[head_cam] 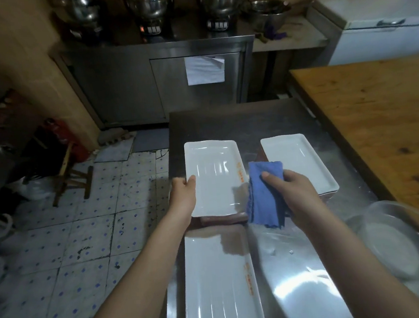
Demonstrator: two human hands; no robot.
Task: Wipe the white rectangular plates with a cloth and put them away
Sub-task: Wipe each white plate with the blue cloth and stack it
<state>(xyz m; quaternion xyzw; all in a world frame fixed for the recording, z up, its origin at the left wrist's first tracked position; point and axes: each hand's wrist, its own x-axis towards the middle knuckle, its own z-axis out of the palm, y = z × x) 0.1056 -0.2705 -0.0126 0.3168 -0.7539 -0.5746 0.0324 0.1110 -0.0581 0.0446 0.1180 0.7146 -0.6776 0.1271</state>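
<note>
While my left hand (182, 196) grips a plate (214, 173) at the left edge of the tabletop (225, 122), my right hand (292, 189) clutches the cloth (261, 201) beside it.

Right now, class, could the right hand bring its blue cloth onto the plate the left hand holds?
Probably yes. The right hand grips the blue cloth just right of the plate, nothing lies between, and the left hand holds only its left rim.

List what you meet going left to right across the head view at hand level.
Tiled floor → left hand → left plate → blue cloth → right plate → wooden table.
</note>
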